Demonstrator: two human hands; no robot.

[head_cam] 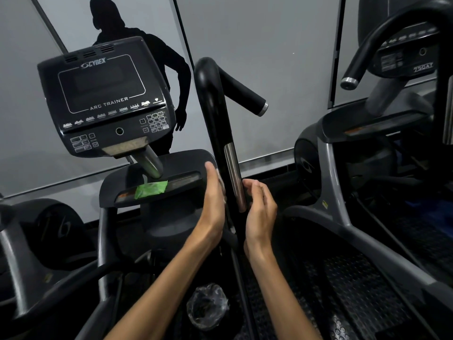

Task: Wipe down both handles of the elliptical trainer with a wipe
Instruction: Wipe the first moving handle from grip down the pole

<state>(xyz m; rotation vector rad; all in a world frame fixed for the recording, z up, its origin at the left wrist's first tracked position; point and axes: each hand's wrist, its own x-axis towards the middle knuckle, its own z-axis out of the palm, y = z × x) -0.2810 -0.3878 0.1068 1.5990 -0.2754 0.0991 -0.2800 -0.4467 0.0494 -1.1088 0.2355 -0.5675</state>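
- Okay, my left hand (213, 192) lies flat against the left side of the upright handle (221, 133), fingers straight, pressing the white wipe (220, 179) onto the black tube. Only a sliver of wipe shows between palm and handle.
- My right hand (259, 207) sits on the handle's other side, fingers loosely curled, tips near or just touching the metal sensor strip (235, 177); I can't tell if it grips. Likely there to brace the handle so it doesn't swing under the wiping pressure.
- Flat palm makes sense: more wipe surface on the tube per stroke.
- Green wipe packet (150, 189) rests on the tray ledge (186, 165) below the console (105, 104), near the left hand, handy for a fresh sheet.
- Bin with a clear liner (207, 305) sits on the floor between my forearms, probably for the used wipe.
- Judgement: wiping mid-shaft of this handle; upper bend and end grip look unreached. The other handle isn't clearly in view.
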